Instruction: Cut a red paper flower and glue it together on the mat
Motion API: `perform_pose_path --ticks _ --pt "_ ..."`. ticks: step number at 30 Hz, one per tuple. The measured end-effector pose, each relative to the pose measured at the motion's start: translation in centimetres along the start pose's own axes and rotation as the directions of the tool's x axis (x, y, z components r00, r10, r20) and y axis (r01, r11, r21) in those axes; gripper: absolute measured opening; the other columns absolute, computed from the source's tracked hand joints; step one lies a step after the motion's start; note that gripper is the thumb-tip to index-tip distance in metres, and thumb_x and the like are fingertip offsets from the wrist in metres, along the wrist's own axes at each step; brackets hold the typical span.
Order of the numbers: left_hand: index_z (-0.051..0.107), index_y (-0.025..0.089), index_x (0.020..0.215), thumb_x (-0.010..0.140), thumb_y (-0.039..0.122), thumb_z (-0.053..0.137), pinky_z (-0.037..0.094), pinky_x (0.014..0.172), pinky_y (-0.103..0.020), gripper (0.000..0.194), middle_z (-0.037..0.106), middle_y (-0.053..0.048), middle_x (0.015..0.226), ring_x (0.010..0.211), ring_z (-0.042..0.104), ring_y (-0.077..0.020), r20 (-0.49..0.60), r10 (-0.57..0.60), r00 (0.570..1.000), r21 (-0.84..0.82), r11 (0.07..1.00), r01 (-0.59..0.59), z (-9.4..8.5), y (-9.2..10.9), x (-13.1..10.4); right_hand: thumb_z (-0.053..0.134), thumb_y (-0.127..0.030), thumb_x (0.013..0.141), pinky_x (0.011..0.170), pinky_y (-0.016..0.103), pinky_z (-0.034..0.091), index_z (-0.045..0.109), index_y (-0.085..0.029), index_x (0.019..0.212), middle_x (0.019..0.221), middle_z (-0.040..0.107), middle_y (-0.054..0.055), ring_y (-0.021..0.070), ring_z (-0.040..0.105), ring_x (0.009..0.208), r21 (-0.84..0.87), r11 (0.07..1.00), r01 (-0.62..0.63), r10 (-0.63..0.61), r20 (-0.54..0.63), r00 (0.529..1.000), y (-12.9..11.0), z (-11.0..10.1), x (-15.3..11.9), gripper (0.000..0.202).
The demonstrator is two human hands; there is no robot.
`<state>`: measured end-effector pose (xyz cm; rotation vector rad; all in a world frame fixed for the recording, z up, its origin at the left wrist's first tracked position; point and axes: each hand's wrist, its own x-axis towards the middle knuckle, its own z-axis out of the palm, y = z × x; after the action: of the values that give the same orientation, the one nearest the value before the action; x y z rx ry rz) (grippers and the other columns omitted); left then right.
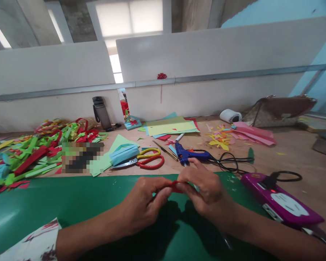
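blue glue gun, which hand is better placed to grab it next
Probably the right hand: it looks nearer the blue glue gun, while the left hand lies farther left. Both pinch the red piece, so the right would need freeing first.

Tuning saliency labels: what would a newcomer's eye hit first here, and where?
Probably the left hand and right hand near the centre, pinching a small red piece above the green mat. Next, likely the colourful heap of strips at far left and the purple power strip on the right.
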<state>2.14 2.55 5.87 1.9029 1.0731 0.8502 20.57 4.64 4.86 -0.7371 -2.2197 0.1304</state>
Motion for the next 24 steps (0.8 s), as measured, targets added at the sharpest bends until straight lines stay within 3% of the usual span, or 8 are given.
perform_pose_path --ticks 2,5,12,18,24 --pt "0.068 0.016 0.094 0.079 0.027 0.058 0.042 0.074 -0.025 0.021 0.069 -0.005 0.085 0.078 0.059 -0.0169 -0.027 0.076 0.997 0.053 0.996 -0.074 0.3 0.0 0.2 0.054 -0.012 0.083 0.088 0.036 0.035 0.053 -0.02 0.069 0.062 0.057 -0.005 0.0119 0.053 0.059 0.103 0.99 -0.099 0.103 -0.036 0.994 0.0 0.0 0.3 0.016" --pt "0.067 0.012 0.081 0.078 0.025 0.06 0.044 0.069 -0.025 0.015 0.068 -0.006 0.078 0.073 0.06 -0.0162 -0.133 0.086 0.987 0.012 0.996 -0.085 0.9 -0.1 0.5 0.057 -0.015 0.083 0.072 0.027 0.04 0.056 -0.02 0.068 0.064 0.059 -0.005 0.0123 0.055 0.063 0.242 0.954 -0.18 0.196 -0.044 0.98 0.0 0.2 0.4 0.016" --pt "0.063 0.013 0.07 0.076 0.015 0.057 0.045 0.064 -0.024 0.009 0.063 -0.004 0.069 0.066 0.057 -0.0134 -0.287 0.185 0.94 -0.03 0.979 -0.202 1.7 -0.9 0.9 0.059 -0.02 0.082 0.061 0.022 0.041 0.06 -0.018 0.068 0.065 0.058 -0.003 0.0114 0.054 0.061 0.407 0.87 -0.277 0.309 -0.014 0.951 -0.2 0.7 0.0 0.014" --pt "0.064 0.012 0.072 0.079 0.021 0.057 0.044 0.062 -0.024 0.013 0.064 -0.005 0.072 0.067 0.056 -0.0138 -0.242 0.082 0.967 -0.089 0.99 -0.107 1.3 -1.2 1.0 0.059 -0.021 0.081 0.06 0.023 0.041 0.061 -0.018 0.067 0.065 0.06 -0.003 0.012 0.054 0.061 0.449 0.826 -0.34 0.381 -0.001 0.924 -0.3 0.5 0.3 0.015" --pt "0.065 0.012 0.07 0.08 0.028 0.056 0.041 0.06 -0.024 0.021 0.06 -0.003 0.063 0.06 0.052 -0.0126 -0.23 0.073 0.97 0.037 0.997 -0.067 0.9 -1.5 0.9 0.057 -0.021 0.081 0.059 0.024 0.04 0.061 -0.017 0.064 0.061 0.06 -0.002 0.0126 0.054 0.059 0.463 0.791 -0.401 0.426 0.054 0.903 -0.3 0.4 0.5 0.018"
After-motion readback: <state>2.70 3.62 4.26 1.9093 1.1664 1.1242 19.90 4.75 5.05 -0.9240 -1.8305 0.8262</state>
